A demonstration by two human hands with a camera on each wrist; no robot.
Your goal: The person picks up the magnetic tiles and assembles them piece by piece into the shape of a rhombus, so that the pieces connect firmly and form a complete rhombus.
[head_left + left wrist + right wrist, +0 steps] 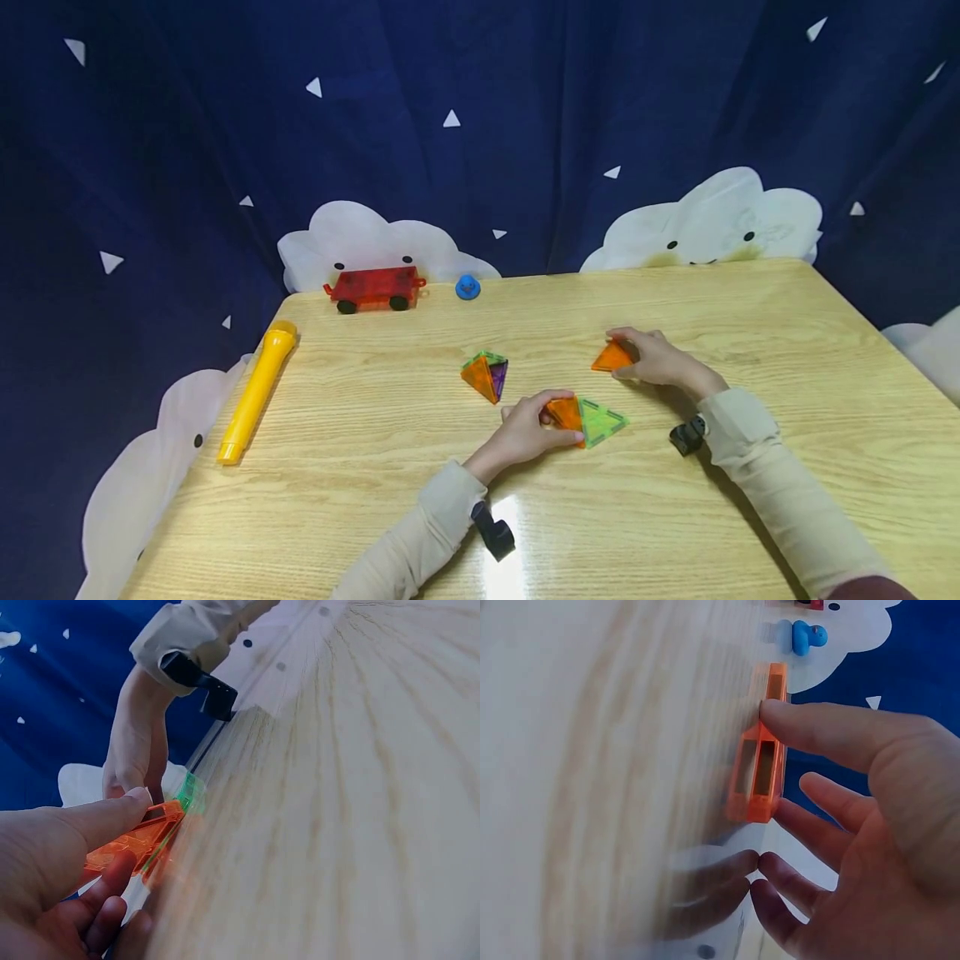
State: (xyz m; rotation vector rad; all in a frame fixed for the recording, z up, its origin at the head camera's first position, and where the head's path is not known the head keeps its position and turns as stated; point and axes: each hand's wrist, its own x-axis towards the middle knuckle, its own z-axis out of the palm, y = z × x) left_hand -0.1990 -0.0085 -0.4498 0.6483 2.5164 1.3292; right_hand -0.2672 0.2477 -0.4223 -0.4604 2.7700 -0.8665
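My left hand [527, 429] pinches orange triangular magnetic tiles [566, 412] between thumb and fingers, low over the table. Along their right side lies a green triangular tile [600, 422], edge against edge. In the left wrist view the orange tiles [135, 847] are tilted to each other, partly hidden by the thumb. My right hand [660, 360] grips another orange triangular tile [611, 357] by its edges, thumb on one side and fingers on the other. Seen from the right wrist, this tile [765, 761] is edge-on at the tabletop. Behind my left hand stands a small tile pyramid [482, 377] with orange, green and purple faces.
A red wheeled toy wagon base [375, 287] and a blue toy duck [467, 287] are at the table's back edge. On the left lies a yellow toy microphone [257, 396]. A dark blue curtain [525, 125] with white clouds hangs behind the wooden table [360, 408].
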